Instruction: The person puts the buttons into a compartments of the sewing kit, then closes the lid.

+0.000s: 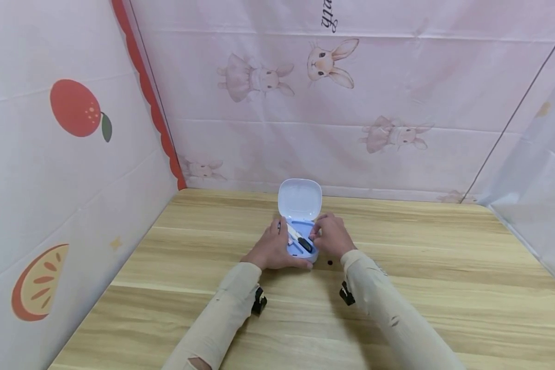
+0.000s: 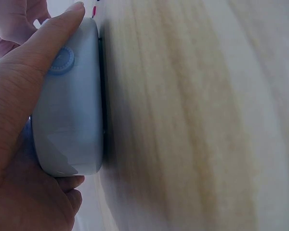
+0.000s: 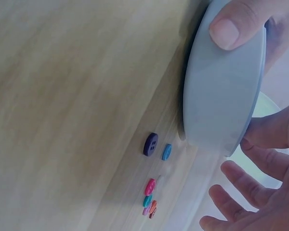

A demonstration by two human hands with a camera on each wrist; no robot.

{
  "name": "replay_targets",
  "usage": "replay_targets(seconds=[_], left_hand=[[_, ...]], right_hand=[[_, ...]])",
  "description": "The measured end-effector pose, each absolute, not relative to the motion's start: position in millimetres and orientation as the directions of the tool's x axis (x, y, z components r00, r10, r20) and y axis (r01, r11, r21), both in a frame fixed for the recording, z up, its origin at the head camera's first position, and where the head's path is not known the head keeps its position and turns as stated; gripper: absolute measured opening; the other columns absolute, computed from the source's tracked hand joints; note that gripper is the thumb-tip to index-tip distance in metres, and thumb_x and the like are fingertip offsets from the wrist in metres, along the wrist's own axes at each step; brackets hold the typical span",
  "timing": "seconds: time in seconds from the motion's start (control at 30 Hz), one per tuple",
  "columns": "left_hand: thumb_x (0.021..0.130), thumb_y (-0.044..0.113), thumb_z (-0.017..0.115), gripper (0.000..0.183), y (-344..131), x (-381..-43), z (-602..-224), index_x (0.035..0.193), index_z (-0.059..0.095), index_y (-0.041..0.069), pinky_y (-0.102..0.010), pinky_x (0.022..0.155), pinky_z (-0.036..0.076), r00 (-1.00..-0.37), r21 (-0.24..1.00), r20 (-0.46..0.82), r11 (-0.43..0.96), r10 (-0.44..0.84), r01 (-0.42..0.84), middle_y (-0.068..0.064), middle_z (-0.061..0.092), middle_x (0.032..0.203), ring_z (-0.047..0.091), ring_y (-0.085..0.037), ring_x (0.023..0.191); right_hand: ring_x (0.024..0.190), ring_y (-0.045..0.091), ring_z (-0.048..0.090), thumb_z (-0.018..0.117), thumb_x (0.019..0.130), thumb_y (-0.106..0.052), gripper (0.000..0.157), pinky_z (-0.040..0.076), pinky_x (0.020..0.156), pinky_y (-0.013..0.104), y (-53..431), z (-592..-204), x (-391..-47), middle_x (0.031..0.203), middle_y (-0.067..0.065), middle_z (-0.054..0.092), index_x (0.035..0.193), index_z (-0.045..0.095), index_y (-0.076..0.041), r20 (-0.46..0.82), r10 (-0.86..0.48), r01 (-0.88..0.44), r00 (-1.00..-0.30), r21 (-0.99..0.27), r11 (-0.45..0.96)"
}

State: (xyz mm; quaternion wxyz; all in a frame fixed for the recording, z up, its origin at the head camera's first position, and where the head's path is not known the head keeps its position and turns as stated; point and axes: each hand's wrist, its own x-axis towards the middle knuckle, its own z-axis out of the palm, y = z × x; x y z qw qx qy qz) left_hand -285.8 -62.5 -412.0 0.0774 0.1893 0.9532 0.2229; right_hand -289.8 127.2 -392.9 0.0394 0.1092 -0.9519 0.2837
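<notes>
A white hinged case (image 1: 309,258) stands on the table with its lid (image 1: 300,199) up and a blue tray (image 1: 298,225) inside. Across the tray lies a slim white tool with a black end (image 1: 304,243). My left hand (image 1: 277,245) grips the case from the left, thumb along the near wall; the left wrist view shows a round ridged blue knob (image 2: 62,61) there. Over the right rim, my right hand (image 1: 332,235) reaches in with thumb and index finger, the other fingers spread apart (image 3: 241,192). Their tips are behind the wall; I cannot tell whether they pinch anything.
To the right of the case, a dark purple button (image 3: 151,144) and a blue button (image 3: 166,152) lie on the wooden table (image 1: 425,288). Farther along are a pink button (image 3: 150,186), a teal button (image 3: 147,201) and several others. Printed cloth walls (image 1: 268,139) border the table.
</notes>
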Motion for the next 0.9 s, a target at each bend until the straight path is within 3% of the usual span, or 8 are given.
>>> replay_targets(seconds=[0.6,0.9], left_hand=[[0.066,0.076,0.079,0.145,-62.2,-286.1,-414.6,0.161,0.000,0.000,-0.047,0.115,0.034,-0.918,0.458,-0.045,0.825,0.395,0.332,-0.020,0.010,0.166,0.029,-0.036,0.144],[0.067,0.076,0.079,0.145,-61.8,-286.5,-413.9,0.161,0.000,-0.001,-0.046,0.115,0.034,-0.917,0.449,-0.049,0.829,0.395,0.333,-0.020,0.009,0.166,0.030,-0.035,0.144]], right_hand=[[0.102,0.028,0.052,0.074,0.082,-0.001,0.008,0.042,0.094,0.046,127.2,-392.8,-290.0,0.099,0.009,0.066,0.079,0.077,-0.007,0.142,-0.168,-0.218,-0.975,-0.510,0.832],[0.104,0.028,0.053,0.074,0.086,-0.006,0.009,0.042,0.097,0.047,126.6,-394.1,-289.8,0.100,0.009,0.066,0.078,0.077,-0.009,0.140,-0.164,-0.213,-0.976,-0.511,0.832]])
